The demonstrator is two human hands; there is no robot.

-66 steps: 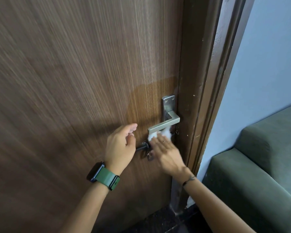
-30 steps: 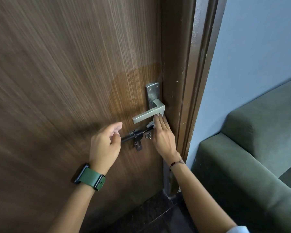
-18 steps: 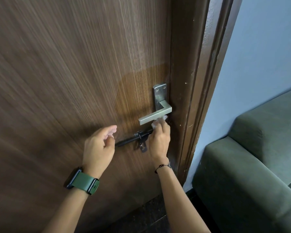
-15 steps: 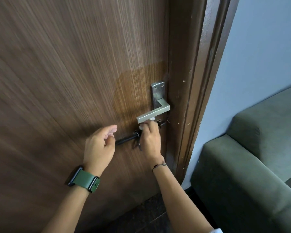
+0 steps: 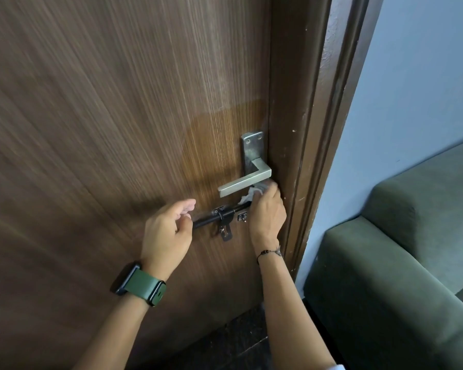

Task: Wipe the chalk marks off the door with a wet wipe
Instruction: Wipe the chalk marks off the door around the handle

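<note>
Against the brown door (image 5: 118,129), my left hand (image 5: 169,233) hangs loosely curled and empty left of the steel handle (image 5: 245,184), while my right hand (image 5: 267,212) presses the crumpled wet wipe (image 5: 254,193) just beneath that handle.

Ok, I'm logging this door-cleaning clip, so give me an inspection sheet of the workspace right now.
Surface: brown wooden door, darker damp-looking patch beside the handle; no chalk marks discernible.
Job's things: white wet wipe bunched under the metal lever handle.
Clutter: black slide bolt below the handle.
Grippers: right hand presses the wipe; left hand loosely curled, empty.
Cables: nothing seen.
Surroundings: door frame, pale blue wall, green sofa.
</note>
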